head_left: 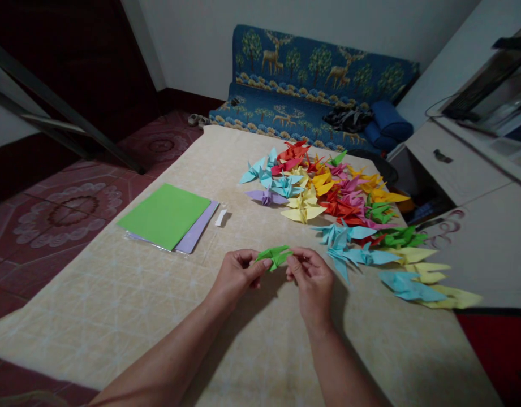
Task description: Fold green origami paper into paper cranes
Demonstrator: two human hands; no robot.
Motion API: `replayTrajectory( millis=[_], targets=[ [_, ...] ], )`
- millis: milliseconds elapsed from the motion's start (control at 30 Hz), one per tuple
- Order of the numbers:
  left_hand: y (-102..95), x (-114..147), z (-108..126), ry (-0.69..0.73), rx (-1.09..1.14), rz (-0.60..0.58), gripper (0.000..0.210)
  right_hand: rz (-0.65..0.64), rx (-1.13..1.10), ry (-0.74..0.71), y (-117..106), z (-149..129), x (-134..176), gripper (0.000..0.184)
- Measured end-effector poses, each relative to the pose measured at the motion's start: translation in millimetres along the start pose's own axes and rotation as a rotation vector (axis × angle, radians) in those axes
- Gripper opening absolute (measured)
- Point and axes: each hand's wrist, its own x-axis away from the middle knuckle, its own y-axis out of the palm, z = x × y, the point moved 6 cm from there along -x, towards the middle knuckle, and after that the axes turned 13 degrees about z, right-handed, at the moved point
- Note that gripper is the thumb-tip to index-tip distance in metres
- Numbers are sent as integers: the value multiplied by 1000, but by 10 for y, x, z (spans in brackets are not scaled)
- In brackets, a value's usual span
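Note:
A green origami crane is held between my two hands above the table. My left hand pinches its left side between thumb and fingers. On the other side, my right hand grips the right tip with thumb and forefinger. Many folded paper cranes in several colours lie beyond and to the right, among them a purple crane and a light blue crane. To the left lies a stack of square paper with a green sheet on top and a purple sheet showing beneath.
The table has a cream patterned cover. A small white piece lies beside the paper stack. Behind the table stands a blue sofa with deer on its cover. A white cabinet is at the right, metal ladder-like legs at the left.

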Motion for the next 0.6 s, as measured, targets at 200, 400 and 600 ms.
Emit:
replayTrajectory(
  millis=[200, 400, 600],
  targets=[
    [-17, -1, -22, 6, 1, -7, 32, -33, 54, -152, 6, -97, 0, 7],
    [-21, -9, -16, 6, 17, 0, 33, -63, 74, -112, 23, -79, 21, 11],
    [-27, -3, 3, 2, -9, 34, 34, -103, 59, -104, 27, -126, 39, 21]
  ],
)
